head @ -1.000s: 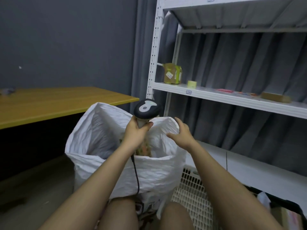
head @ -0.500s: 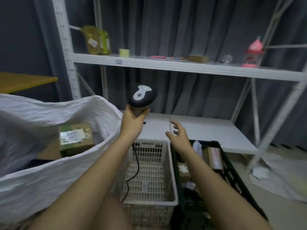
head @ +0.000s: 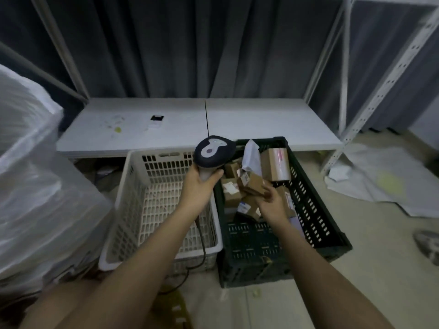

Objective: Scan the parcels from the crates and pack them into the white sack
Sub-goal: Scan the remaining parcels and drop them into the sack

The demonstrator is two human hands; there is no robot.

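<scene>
— Gripping what, on each side?

— Left hand (head: 200,186) is curled round the pale handle of the scanner (head: 213,151), whose dark head tilts up and to the right, over the gap between the two crates. Its cable (head: 203,248) hangs down past my forearm into the white crate (head: 133,200). My right hand (head: 270,204) is down in the black crate (head: 318,224), the grip pinching a small brown parcel (head: 253,184); thumb and fingertips close on its near edge, and it sits tilted, label side facing away to the left.

— Is it lifted clear of the others?

— Hard to say; the picture is blurred there, and it may be resting on the pile beneath it.

— Where are the remaining parcels?

— Heaped in the far half of the black crate: several small cardboard boxes, a larger box (head: 275,165) with clear tape leaning against the far right wall, and a pale bag (head: 251,155) standing beside it. The near half of that crate shows bare floor grid.

— And the sack?

— The white sack (head: 35,186) bulges at my left, just beside the white crate. Behind both crates runs a low white shelf (head: 261,122) with a small label slip (head: 156,121) on it, and a grey curtain (head: 190,43) hangs behind.
</scene>
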